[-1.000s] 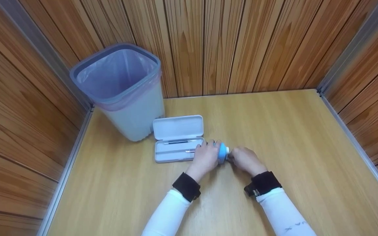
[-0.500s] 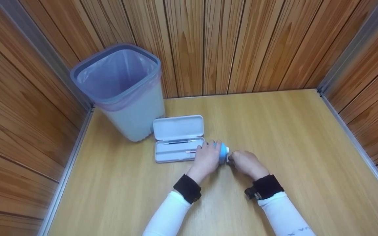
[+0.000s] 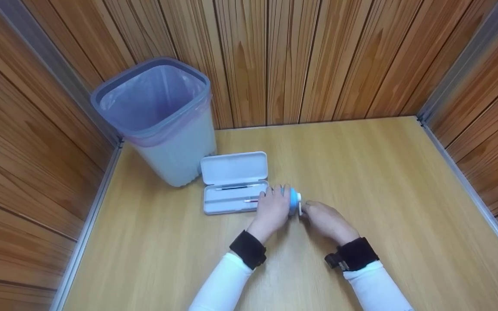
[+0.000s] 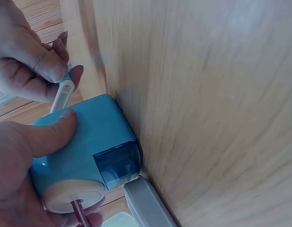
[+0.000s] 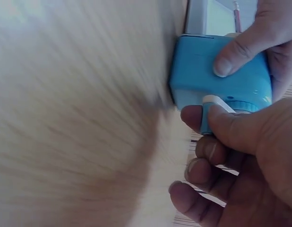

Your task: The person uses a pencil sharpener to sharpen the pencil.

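A blue crank pencil sharpener (image 4: 96, 127) lies between my two hands, mostly covered by the left one in the head view. My left hand (image 3: 273, 210) grips its body, thumb across one face. A red pencil (image 4: 79, 213) sticks into the opening at the sharpener's left end. My right hand (image 3: 327, 219) pinches the blue knob (image 5: 207, 116) of the white crank (image 4: 63, 97) between thumb and index finger, its other fingers loosely curled. A dark see-through shavings drawer (image 4: 118, 163) shows on the sharpener's side. The pencil's tip is hidden inside.
An open white pencil case (image 3: 234, 167) lies left of the sharpener, with a dark slim pen or pencil (image 3: 236, 187) in it. Behind it on the left stands a lined waste bin (image 3: 180, 160). Wood-panelled walls (image 3: 283, 65) enclose the table (image 3: 361, 172).
My right hand has shifted slightly down toward me, and the white crank now shows pointing down toward the near side. The left hand and the sharpener have stayed nearly still.
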Tool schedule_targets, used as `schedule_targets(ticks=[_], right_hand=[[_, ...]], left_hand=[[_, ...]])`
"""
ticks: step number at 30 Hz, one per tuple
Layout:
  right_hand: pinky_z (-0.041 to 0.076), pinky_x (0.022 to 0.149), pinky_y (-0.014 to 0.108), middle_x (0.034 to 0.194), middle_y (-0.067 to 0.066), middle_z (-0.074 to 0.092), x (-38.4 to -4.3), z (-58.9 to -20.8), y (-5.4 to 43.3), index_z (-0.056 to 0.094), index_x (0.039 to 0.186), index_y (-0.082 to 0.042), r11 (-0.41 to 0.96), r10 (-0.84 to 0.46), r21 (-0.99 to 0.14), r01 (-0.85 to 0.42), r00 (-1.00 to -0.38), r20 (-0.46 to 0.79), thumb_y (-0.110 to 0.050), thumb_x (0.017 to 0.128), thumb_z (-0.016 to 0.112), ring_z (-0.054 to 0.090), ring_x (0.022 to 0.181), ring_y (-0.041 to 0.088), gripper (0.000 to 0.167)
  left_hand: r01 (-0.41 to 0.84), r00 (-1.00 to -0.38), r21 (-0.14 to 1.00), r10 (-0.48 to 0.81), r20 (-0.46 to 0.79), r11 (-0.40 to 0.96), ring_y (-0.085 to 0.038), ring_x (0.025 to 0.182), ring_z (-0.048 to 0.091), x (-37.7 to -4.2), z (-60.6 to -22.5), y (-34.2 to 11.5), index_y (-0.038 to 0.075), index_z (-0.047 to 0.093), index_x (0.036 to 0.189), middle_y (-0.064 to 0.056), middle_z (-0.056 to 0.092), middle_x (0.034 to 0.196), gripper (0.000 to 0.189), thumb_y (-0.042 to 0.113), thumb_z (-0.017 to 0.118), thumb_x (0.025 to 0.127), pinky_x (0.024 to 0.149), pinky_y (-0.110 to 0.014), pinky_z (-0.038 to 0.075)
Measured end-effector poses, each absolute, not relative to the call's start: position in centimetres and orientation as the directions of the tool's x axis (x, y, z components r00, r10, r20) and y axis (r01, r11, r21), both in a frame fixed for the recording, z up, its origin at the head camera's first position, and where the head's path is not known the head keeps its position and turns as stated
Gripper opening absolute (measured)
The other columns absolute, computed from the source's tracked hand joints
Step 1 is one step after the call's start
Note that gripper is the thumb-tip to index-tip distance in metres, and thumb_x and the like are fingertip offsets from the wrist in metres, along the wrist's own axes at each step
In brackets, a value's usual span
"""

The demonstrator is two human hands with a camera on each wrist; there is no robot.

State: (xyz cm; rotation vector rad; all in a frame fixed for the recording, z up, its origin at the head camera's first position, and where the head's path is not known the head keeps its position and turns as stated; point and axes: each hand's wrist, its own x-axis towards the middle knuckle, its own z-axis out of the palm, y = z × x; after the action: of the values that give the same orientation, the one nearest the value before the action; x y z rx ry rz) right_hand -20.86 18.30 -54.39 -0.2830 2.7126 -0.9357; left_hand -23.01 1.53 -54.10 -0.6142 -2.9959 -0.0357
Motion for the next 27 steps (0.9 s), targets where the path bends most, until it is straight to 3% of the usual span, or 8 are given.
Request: schedule_targets(ticks=[9,12,14,19,22,27], right_hand=[[0.047,0.083,0.039,0.09,0.004,0.061,-20.2,-53.9,18.4,0.066,0.096,-0.015,0.748,-0.245,-0.662,-0.041,-0.944,-0.219,-0.026,0.104,0.043,0.055,0.085,0.019,0.027],[0.046,0.079,0.038,0.086,0.004,0.059,-20.0,-53.7,18.3,0.064,0.092,-0.014,0.745,-0.26,-0.663,-0.067,-0.945,-0.197,-0.024,0.102,0.046,0.054,0.082,0.019,0.023],[0.044,0.073,0.036,0.081,0.002,0.055,-20.0,-53.5,18.3,0.063,0.088,-0.012,0.763,-0.318,-0.624,-0.168,-0.938,-0.138,-0.017,0.099,0.05,0.051,0.077,0.018,0.017],[0.042,0.066,0.033,0.077,-0.004,0.049,-20.1,-52.8,18.6,0.063,0.087,-0.01,0.775,-0.384,-0.567,-0.28,-0.921,-0.071,-0.007,0.096,0.053,0.047,0.072,0.016,0.014],[0.044,0.067,0.033,0.078,-0.002,0.052,-20.2,-52.3,18.7,0.064,0.092,-0.009,0.766,-0.366,-0.595,-0.243,-0.926,-0.093,-0.007,0.097,0.05,0.048,0.073,0.016,0.015],[0.045,0.065,0.032,0.081,0.004,0.056,-20.4,-51.7,18.8,0.064,0.097,-0.006,0.777,-0.394,-0.559,-0.29,-0.917,-0.071,0.001,0.093,0.053,0.049,0.072,0.016,0.013]], left_hand=[[0.406,-0.91,0.007,0.403,0.102,0.914,-0.031,0.102,0.057,-22.6,-54.3,1.6,0.006,0.05,0.138,-0.014,0.06,0.119,0.046,0.018,0.058,0.094,0.081,-0.042,0.05],[0.395,-0.915,0.006,0.393,0.097,0.919,-0.031,0.103,0.057,-22.6,-54.4,1.5,0.006,0.05,0.138,-0.014,0.059,0.12,0.047,0.018,0.059,0.094,0.082,-0.043,0.05],[0.397,-0.913,0.003,0.395,0.102,0.918,-0.031,0.102,0.057,-22.6,-54.4,1.4,0.005,0.05,0.137,-0.014,0.059,0.119,0.046,0.018,0.058,0.094,0.082,-0.043,0.05],[0.405,-0.91,0.001,0.403,0.098,0.914,-0.03,0.102,0.057,-22.7,-54.2,1.5,0.005,0.049,0.138,-0.013,0.058,0.12,0.045,0.017,0.057,0.094,0.082,-0.042,0.05],[0.398,-0.915,0.003,0.397,0.08,0.917,-0.03,0.104,0.057,-22.8,-54.0,1.5,0.006,0.047,0.139,-0.013,0.058,0.122,0.047,0.017,0.057,0.095,0.083,-0.042,0.05],[0.393,-0.917,-0.001,0.392,0.072,0.92,-0.03,0.105,0.057,-22.9,-53.9,1.7,0.008,0.047,0.141,-0.012,0.057,0.123,0.047,0.018,0.057,0.096,0.084,-0.043,0.05]])
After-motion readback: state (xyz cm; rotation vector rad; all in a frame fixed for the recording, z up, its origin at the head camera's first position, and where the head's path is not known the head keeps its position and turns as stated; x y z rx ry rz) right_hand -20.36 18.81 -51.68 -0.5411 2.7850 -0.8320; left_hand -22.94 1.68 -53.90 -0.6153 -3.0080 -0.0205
